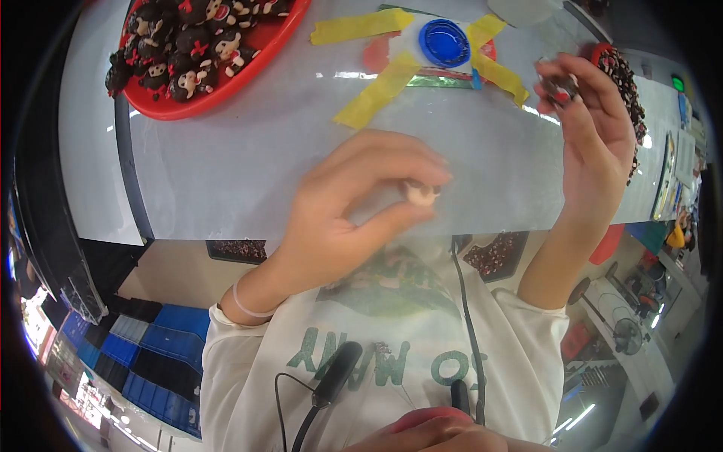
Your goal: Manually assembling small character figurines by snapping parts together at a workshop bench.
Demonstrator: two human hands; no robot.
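Over the near part of the white table, my left hand [339,203] is closed in a pinch between thumb and fingers. It grips a small doll figurine part [422,193], pale below and dark on top, blurred and partly covered by the fingers. My right hand [599,132] is raised at the right side of the table, its fingertips closed on another small dark doll part [559,89] with a bit of red. Between and beyond the hands sits a round blue dish [444,43], on a flat piece held down by yellow tape strips [376,90].
At the far left stands a red tray [169,111] heaped with dark-haired doll figurines [188,56]. Many small dark pieces [629,90] lie piled at the right edge. Below the table edge are two dark trays of small pieces [497,256]. Blue bins [169,331] stand lower left.
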